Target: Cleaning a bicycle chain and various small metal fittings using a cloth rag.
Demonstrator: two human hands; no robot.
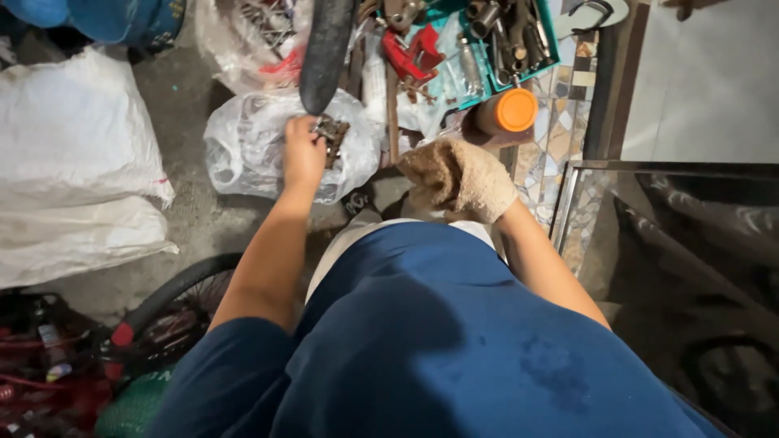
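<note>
- I count 2 hands in view: the left hand [302, 154] is bare, the right hand [462, 178] wears 1 fuzzy tan work glove.
- My left hand has its fingers closed around 1 small rusty metal part [331, 135], brown-grey and blocky with a toothed or linked look; finer detail is too blurred to tell.
- That part sits in my left hand just over 1 crumpled clear plastic bag [243, 146] lying on the concrete floor [182, 105], right below the lower end of 1 dark bicycle tyre [324, 49] that runs up out of view.
- My gloved right hand is curled loosely; I cannot tell whether it grips anything. It hovers just below 1 brown bottle with an orange cap [507, 113], well apart from the left hand.
- 1 teal tray [548, 36] at the top holds a pile of sockets and dark metal tools, too many and too jumbled to count.
- 1 red tool [414, 53] lies beside the tray on more plastic.
- 2 large white sacks [73, 162] are stacked at the left.
- 1 spoked bicycle wheel [174, 312] lies at the lower left, near red frame parts.
- 1 dark glass panel [682, 243] leans at the right.
</note>
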